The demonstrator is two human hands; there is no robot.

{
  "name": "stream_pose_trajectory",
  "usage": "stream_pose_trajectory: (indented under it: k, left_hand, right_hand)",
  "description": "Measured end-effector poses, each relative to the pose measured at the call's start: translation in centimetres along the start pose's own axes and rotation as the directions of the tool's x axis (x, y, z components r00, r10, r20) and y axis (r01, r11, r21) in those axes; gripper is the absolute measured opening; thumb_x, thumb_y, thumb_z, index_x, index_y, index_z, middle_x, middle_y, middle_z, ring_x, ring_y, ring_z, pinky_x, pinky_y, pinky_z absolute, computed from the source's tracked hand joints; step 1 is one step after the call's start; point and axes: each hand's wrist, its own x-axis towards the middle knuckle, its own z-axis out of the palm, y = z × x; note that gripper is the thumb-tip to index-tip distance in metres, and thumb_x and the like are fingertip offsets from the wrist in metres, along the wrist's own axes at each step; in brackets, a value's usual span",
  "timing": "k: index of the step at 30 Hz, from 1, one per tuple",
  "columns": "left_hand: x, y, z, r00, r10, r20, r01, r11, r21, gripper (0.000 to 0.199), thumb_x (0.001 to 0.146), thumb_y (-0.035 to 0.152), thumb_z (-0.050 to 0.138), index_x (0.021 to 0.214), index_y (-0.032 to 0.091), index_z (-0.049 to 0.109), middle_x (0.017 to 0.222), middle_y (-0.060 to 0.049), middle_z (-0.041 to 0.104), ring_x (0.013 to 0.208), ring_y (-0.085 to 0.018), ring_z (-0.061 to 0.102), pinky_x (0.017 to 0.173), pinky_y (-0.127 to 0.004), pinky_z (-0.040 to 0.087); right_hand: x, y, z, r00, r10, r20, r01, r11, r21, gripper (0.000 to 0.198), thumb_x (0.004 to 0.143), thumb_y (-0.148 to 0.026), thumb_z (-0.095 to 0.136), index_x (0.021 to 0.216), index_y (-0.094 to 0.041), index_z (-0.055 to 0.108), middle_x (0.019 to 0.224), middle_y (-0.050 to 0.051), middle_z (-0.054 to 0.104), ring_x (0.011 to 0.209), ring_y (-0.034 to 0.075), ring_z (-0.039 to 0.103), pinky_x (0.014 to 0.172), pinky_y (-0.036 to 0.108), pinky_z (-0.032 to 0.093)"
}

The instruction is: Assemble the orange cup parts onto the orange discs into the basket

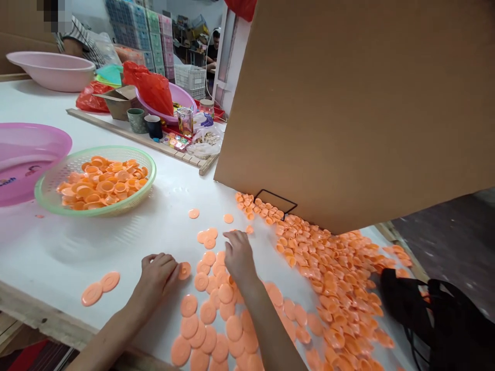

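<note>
My left hand (159, 275) is closed, its fingers bent. An orange plastic disc (184, 271) sits at its thumb and fingertips and looks pinched there. My right hand (240, 255) hovers low over the table, thumb and forefinger apart, no held piece visible. Close by its fingertips lies a small cluster of orange discs (209, 237). Many flat discs (208, 312) overlap on the white table between and below my hands. Two joined-looking discs (100, 288) lie to the left of my left forearm. Right of my right arm spreads a big heap of small orange cups (328, 257).
A pale green basket (149, 193) of orange cups stands at the left beside a pink basin (58, 135). A large cardboard sheet (348, 103) rises behind the heap. Mugs (136, 121) and bags stand behind a wooden strip (135, 136). A black bag (410, 304) lies right. A person's striped sleeve (83, 38) shows behind.
</note>
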Motion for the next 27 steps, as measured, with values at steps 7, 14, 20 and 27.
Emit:
stream_pose_trajectory:
  k: [7, 14, 20, 27]
  left_hand:
    - [5.1, -0.5, 1.2, 0.985, -0.168, 0.03, 0.169, 0.986, -0.007, 0.017, 0.089, 0.021, 0.047, 0.093, 0.021, 0.064, 0.088, -0.004, 0.063, 0.084, -0.02, 0.057, 0.074, -0.035, 0.033]
    - [11.2, 0.9, 4.2, 0.998, -0.049, 0.028, 0.053, 0.984, -0.17, 0.016, 0.083, 0.016, 0.054, 0.087, 0.021, 0.069, 0.094, -0.006, 0.064, 0.092, -0.022, 0.056, 0.074, -0.034, 0.036]
    - [8.5, -3.3, 2.3, 0.985, 0.153, -0.086, -0.156, 0.987, -0.036, 0.022, 0.091, 0.018, 0.048, 0.088, 0.025, 0.069, 0.087, -0.002, 0.069, 0.084, -0.017, 0.06, 0.085, -0.04, 0.032]
    - [7.6, -3.6, 0.7, 0.97, 0.229, -0.082, -0.23, 0.973, 0.003, 0.034, 0.089, 0.007, 0.04, 0.104, 0.023, 0.066, 0.102, -0.007, 0.068, 0.096, -0.02, 0.058, 0.084, -0.038, 0.037]
  right_hand:
    - [3.9, -1.6, 3.6, 0.978, 0.112, 0.176, -0.096, 0.99, -0.1, 0.021, 0.067, -0.006, 0.061, 0.085, -0.017, 0.059, 0.091, 0.007, 0.059, 0.09, 0.023, 0.052, 0.077, 0.033, 0.045]
    - [2.5, 0.2, 2.8, 0.997, 0.061, 0.049, -0.063, 0.997, 0.051, 0.017, 0.073, -0.004, 0.047, 0.074, -0.021, 0.053, 0.073, 0.0, 0.057, 0.074, 0.017, 0.051, 0.067, 0.028, 0.041]
    - [-0.2, 1.2, 1.6, 0.973, -0.201, 0.117, 0.197, 0.979, 0.042, 0.044, 0.072, 0.006, 0.039, 0.098, -0.02, 0.063, 0.108, 0.009, 0.064, 0.106, 0.022, 0.053, 0.093, 0.037, 0.045]
    - [1.0, 1.0, 2.1, 0.997, 0.045, 0.058, -0.05, 0.995, 0.084, 0.029, 0.082, -0.007, 0.045, 0.099, -0.022, 0.064, 0.098, 0.007, 0.065, 0.097, 0.022, 0.056, 0.086, 0.037, 0.046]
